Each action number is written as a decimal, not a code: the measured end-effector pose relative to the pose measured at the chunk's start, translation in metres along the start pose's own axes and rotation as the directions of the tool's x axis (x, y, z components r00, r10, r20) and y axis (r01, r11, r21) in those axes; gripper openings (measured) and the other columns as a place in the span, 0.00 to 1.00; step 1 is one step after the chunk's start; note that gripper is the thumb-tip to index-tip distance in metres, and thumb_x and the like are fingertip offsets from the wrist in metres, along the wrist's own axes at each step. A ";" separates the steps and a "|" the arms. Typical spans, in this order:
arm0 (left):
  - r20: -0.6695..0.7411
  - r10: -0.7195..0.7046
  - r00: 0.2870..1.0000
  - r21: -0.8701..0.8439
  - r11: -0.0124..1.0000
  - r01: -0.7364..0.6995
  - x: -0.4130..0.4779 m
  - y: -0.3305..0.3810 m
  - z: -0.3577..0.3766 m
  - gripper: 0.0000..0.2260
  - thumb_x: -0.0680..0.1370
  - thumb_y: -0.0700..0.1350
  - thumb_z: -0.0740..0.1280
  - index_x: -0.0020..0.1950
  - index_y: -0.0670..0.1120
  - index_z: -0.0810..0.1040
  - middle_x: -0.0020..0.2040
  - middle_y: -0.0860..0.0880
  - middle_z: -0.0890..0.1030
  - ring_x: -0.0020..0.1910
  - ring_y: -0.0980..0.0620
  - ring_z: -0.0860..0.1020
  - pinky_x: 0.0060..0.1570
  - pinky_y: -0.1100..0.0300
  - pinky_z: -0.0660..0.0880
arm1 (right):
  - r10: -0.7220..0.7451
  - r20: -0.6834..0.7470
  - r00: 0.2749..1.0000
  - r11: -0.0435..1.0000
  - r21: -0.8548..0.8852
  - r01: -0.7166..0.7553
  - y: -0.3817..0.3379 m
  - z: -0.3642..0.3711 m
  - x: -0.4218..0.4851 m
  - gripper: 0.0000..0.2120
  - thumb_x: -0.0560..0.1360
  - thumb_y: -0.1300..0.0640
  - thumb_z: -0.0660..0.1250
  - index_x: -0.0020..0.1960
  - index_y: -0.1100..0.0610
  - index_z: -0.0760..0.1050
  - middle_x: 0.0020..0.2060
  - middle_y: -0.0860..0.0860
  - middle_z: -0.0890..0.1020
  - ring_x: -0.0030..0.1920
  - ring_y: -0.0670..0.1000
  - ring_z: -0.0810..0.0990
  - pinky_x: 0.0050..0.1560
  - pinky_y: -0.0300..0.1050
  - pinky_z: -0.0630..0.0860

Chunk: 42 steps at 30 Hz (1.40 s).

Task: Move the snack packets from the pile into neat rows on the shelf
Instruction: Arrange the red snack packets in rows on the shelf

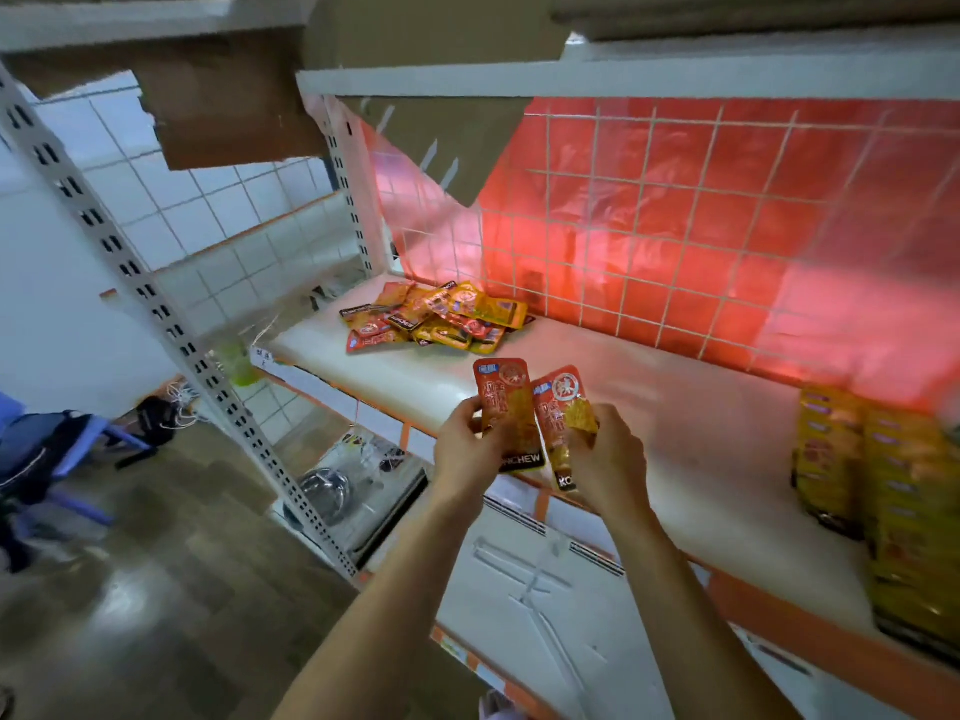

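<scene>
Left hand (pixel 467 444): fingers curled round the lower part of a red-orange snack packet (pixel 505 402); right hand (pixel 605 457): fingers pinching a second packet (pixel 562 415), its edge touching the first; both upright over the white shelf (pixel 675 439) front edge; loose pile (pixel 436 319) at back left; rows of yellow packets (pixel 883 485) far right; wire grid (pixel 675 226) behind.

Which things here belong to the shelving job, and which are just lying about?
Job: left hand gripping a red packet, right hand gripping a second packet, loose pile, yellow rows, shelf.
Lying about: metal bowl below, cardboard box above, blue chair.
</scene>
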State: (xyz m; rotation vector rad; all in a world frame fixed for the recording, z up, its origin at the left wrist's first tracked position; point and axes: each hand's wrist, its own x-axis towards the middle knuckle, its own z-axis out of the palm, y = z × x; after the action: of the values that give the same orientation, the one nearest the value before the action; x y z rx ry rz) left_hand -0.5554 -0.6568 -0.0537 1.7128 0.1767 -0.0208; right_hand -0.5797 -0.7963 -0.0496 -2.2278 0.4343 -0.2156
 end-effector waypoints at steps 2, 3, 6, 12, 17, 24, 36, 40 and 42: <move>0.061 0.011 0.998 -0.026 1.000 -0.010 -0.015 0.006 0.022 0.09 0.74 0.43 0.70 0.53 0.51 0.78 0.47 0.46 0.84 0.46 0.47 0.83 0.47 0.51 0.81 | 0.005 -0.061 0.998 0.999 0.036 -0.002 0.018 -0.022 -0.010 0.14 0.77 0.58 0.62 0.62 0.58 0.71 0.56 0.57 0.80 0.55 0.61 0.78 0.52 0.49 0.74; 0.094 0.009 0.996 -0.049 0.999 -0.004 -0.023 0.010 0.035 0.09 0.74 0.41 0.70 0.53 0.49 0.78 0.47 0.45 0.84 0.46 0.46 0.83 0.46 0.51 0.81 | 0.011 -0.092 0.996 0.999 0.042 -0.007 0.027 -0.034 -0.014 0.13 0.77 0.58 0.63 0.61 0.58 0.71 0.56 0.57 0.80 0.54 0.60 0.78 0.51 0.48 0.73; 0.181 0.003 0.983 -0.086 0.996 0.012 -0.046 0.022 0.072 0.14 0.72 0.42 0.72 0.56 0.46 0.80 0.48 0.44 0.84 0.45 0.45 0.83 0.46 0.50 0.81 | 0.040 -0.185 0.982 0.998 0.056 -0.030 0.052 -0.069 -0.025 0.12 0.77 0.59 0.64 0.59 0.59 0.73 0.53 0.56 0.81 0.52 0.60 0.79 0.46 0.47 0.71; 0.307 0.063 0.950 -0.071 0.997 -0.044 -0.077 0.031 0.144 0.16 0.60 0.51 0.73 0.47 0.54 0.84 0.44 0.50 0.86 0.48 0.45 0.83 0.54 0.43 0.78 | 0.105 -0.333 0.937 0.994 0.056 -0.092 0.097 -0.137 -0.041 0.11 0.77 0.57 0.64 0.58 0.60 0.73 0.48 0.58 0.80 0.50 0.60 0.78 0.42 0.45 0.65; 0.406 0.057 0.912 -0.106 0.994 -0.016 -0.119 0.036 0.219 0.06 0.66 0.46 0.75 0.42 0.51 0.84 0.44 0.46 0.85 0.47 0.43 0.83 0.53 0.40 0.78 | 0.184 -0.407 0.894 0.981 0.132 -0.142 0.149 -0.200 -0.063 0.16 0.77 0.58 0.64 0.64 0.60 0.72 0.52 0.58 0.81 0.53 0.58 0.79 0.47 0.45 0.70; 0.500 0.100 0.860 -0.056 0.995 -0.083 -0.197 0.043 0.332 0.08 0.75 0.43 0.71 0.35 0.48 0.80 0.29 0.55 0.78 0.31 0.55 0.74 0.33 0.61 0.69 | 0.266 -0.495 0.827 0.964 0.137 -0.228 0.229 -0.307 -0.091 0.14 0.77 0.61 0.62 0.62 0.62 0.73 0.53 0.62 0.81 0.53 0.62 0.78 0.49 0.49 0.72; 0.590 0.029 0.807 0.086 0.991 -0.099 -0.312 0.035 0.478 0.05 0.73 0.47 0.74 0.47 0.49 0.84 0.39 0.53 0.83 0.36 0.57 0.79 0.39 0.62 0.75 | 0.347 -0.628 0.697 0.938 0.224 -0.266 0.354 -0.436 -0.142 0.21 0.76 0.66 0.61 0.68 0.60 0.66 0.55 0.61 0.79 0.54 0.62 0.78 0.45 0.45 0.67; 0.651 0.027 0.758 0.129 0.981 -0.146 -0.342 0.031 0.514 0.03 0.72 0.43 0.74 0.39 0.47 0.84 0.32 0.52 0.82 0.28 0.60 0.74 0.36 0.62 0.71 | 0.382 -0.690 0.615 0.923 0.251 -0.292 0.386 -0.468 -0.160 0.21 0.75 0.68 0.60 0.68 0.62 0.66 0.57 0.63 0.77 0.57 0.63 0.76 0.49 0.48 0.69; 0.661 0.044 0.749 0.177 0.961 -0.213 -0.352 0.028 0.530 0.06 0.71 0.46 0.75 0.35 0.49 0.82 0.29 0.55 0.80 0.27 0.60 0.73 0.34 0.62 0.70 | 0.398 -0.709 0.582 0.915 0.264 -0.304 0.400 -0.480 -0.167 0.21 0.74 0.68 0.60 0.67 0.63 0.67 0.57 0.63 0.77 0.57 0.63 0.76 0.49 0.49 0.69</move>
State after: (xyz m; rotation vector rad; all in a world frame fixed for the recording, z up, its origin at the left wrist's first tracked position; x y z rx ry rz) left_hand -0.8532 -1.2195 -0.0649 1.8560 -0.4940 -0.5587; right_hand -0.9709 -1.3109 -0.0536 -1.7844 1.2750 -0.9498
